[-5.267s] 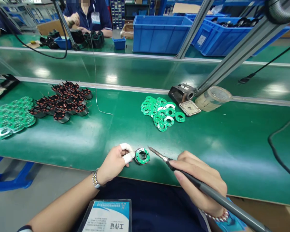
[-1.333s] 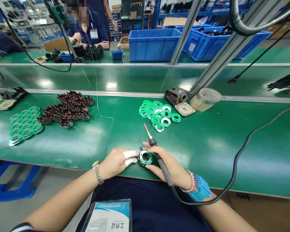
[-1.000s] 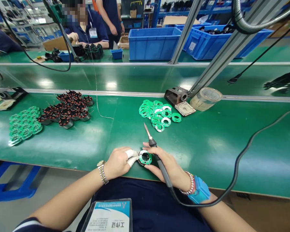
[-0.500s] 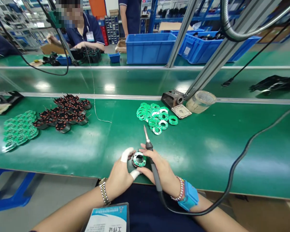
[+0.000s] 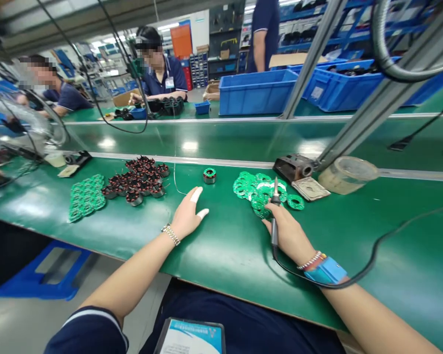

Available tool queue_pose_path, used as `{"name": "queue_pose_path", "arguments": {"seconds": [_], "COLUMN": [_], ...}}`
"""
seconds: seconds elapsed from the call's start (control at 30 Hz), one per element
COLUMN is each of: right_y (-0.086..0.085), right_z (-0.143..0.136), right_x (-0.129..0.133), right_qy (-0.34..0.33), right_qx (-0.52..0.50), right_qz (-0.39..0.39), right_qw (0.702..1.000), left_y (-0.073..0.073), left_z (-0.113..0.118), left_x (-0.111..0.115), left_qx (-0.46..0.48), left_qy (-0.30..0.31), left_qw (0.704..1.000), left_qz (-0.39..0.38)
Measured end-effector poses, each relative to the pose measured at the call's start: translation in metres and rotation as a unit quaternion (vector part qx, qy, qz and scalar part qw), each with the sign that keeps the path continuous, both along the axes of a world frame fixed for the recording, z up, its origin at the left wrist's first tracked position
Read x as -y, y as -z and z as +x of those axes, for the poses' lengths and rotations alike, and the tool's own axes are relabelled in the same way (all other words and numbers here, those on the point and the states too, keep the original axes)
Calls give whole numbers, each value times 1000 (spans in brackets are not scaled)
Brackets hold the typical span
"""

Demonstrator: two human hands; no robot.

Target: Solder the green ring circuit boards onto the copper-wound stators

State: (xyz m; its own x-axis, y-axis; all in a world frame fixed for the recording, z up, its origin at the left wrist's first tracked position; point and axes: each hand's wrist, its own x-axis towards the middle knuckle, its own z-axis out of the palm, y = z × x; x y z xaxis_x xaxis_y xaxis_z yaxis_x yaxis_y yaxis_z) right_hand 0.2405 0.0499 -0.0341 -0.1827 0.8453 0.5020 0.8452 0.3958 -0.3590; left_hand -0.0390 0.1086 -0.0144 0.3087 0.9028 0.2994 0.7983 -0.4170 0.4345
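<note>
Our right hand (image 5: 290, 235) grips the iron (image 5: 274, 230), its long axis running away from us, tip foremost, by the boards (image 5: 245, 186). Our outspread left hand (image 5: 186, 215) is near the coil (image 5: 209, 177), upright on the table (image 5: 225, 255).

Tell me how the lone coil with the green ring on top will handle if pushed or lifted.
The coil is probably heavy for its size, given its coppery, metal-looking body. Squat and upright on the table, it should slide rather than tip. Its round outline suggests it could roll if laid over.
</note>
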Motion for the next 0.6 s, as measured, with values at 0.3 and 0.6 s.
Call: {"name": "queue_pose_path", "arguments": {"seconds": [0.3, 0.6], "right_y": [4, 1], "right_z": [3, 11], "right_x": [2, 5], "right_qy": [-6, 5], "right_qx": [-25, -43], "right_qz": [26, -9], "right_qw": [999, 999], "left_y": [-16, 0], "left_z": [-103, -81], "left_x": [-21, 29], "left_qx": [-189, -87], "left_qy": [-205, -1], "left_qw": [956, 994], "left_qz": [89, 70]}}
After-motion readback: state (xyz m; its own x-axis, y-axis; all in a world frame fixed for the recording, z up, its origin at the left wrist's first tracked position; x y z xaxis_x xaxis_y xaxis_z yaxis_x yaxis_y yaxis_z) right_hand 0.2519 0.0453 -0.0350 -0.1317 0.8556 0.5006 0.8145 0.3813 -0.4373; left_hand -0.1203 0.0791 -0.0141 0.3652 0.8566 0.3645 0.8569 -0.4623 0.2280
